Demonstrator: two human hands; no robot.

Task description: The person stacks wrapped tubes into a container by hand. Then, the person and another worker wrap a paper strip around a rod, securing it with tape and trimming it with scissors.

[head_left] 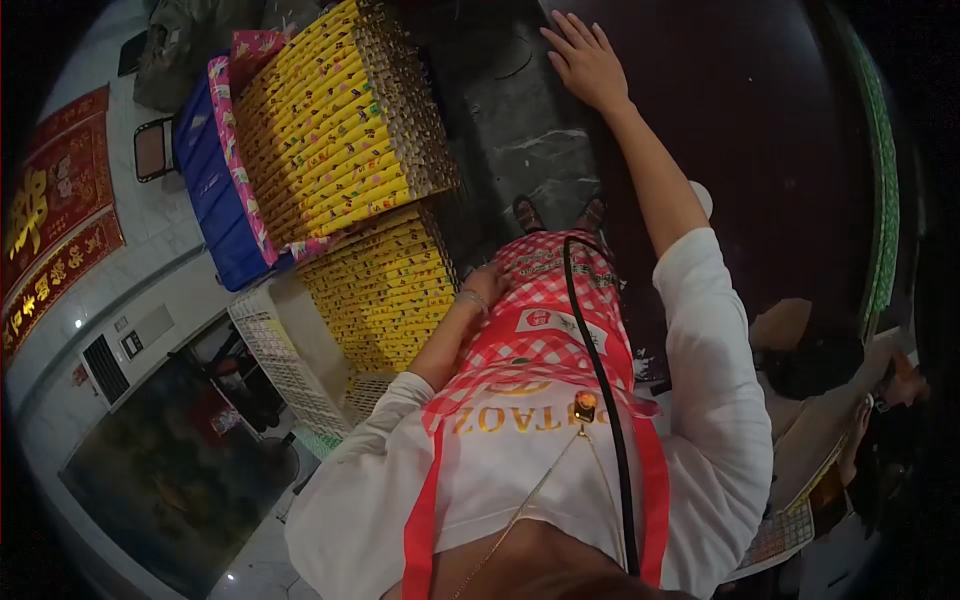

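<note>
My right hand [588, 62] is stretched forward with its fingers spread, over the near edge of a dark table [760, 150]; nothing is in it. Down at my side, my left hand [487, 284] rests against the red checked apron [540, 290], beside stacked yellow patterned pieces [380, 300]. Its fingers are partly hidden and dim, so their pose is unclear. A taller stack of yellow pieces [320, 120] with brown ends stands further forward on the left.
A blue bin [215, 190] with a pink patterned rim and a white plastic crate [285, 340] hold the stacks on my left. Part of another person [905, 385] shows at the far right, near some brown cardboard [825, 430]. Dark floor lies around my shoes.
</note>
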